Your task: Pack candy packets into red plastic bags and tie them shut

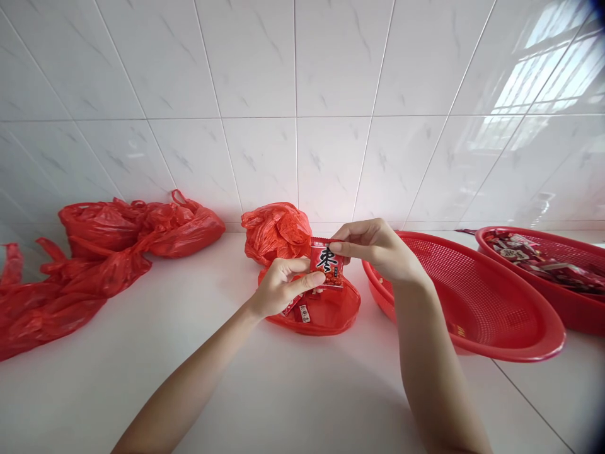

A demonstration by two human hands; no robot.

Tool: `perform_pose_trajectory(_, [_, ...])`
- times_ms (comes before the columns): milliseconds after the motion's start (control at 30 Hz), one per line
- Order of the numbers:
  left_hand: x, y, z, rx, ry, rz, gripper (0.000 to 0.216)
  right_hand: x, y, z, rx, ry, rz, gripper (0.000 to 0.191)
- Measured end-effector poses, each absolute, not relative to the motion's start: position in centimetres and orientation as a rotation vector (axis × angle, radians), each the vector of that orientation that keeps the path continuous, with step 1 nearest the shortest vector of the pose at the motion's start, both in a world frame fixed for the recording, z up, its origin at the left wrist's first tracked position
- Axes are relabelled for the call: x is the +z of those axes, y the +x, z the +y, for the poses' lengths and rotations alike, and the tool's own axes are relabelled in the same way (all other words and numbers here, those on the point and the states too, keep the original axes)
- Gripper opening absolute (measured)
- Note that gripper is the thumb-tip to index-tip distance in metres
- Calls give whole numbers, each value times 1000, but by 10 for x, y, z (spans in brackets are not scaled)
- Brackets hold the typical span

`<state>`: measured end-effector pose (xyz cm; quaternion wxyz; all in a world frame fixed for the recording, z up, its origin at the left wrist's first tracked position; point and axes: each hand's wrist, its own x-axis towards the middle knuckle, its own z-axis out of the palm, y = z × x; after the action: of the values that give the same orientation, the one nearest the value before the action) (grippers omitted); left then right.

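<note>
Between my two hands is a small red snack packet (pixel 326 263) with a large black character printed on its front. My left hand (pixel 286 285) pinches its lower left side, thumb across the front. At its upper right corner, my right hand (pixel 373 247) grips it with thumb and fingers. Right below the packet, an opened red plastic bag (pixel 338 315) lies on the white counter with a few small wrapped pieces (pixel 303 313) in it. My left hand covers part of that bag.
Several knotted red plastic bags (pixel 184 228) sit at the left. A crumpled red bag (pixel 276 230) is behind my hands. An oval red basket (pixel 477 296) stands at the right, beside another red basket (pixel 486 236) holding many packets (pixel 543 258). A tiled wall (pixel 255 157) closes off the back.
</note>
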<state>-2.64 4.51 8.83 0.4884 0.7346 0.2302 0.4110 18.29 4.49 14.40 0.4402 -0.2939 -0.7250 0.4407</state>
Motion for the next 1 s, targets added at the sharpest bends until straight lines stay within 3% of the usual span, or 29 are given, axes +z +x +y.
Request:
perform_pose_trajectory(200, [92,-34,50,857,1874,687,31,142,184,47,951,-827,-1881,17])
perform_pose_trajectory(367, [95,-57,67,793,2196,986,41,128,173,64,820,-1152,-2181,16])
perform_pose_trajectory(433, [94,-65,73,792,2327,1147,36,116,164,75,779,-1309,-2374,17])
perform_pose_trajectory(567, [90,-74,79,558,2488,1316,30,98,153,88,628,-1603,-2565,42])
perform_pose_trajectory(1000, [66,-91,103,-2,2158,1660,29,125,176,53,563,-1622,-2391,40])
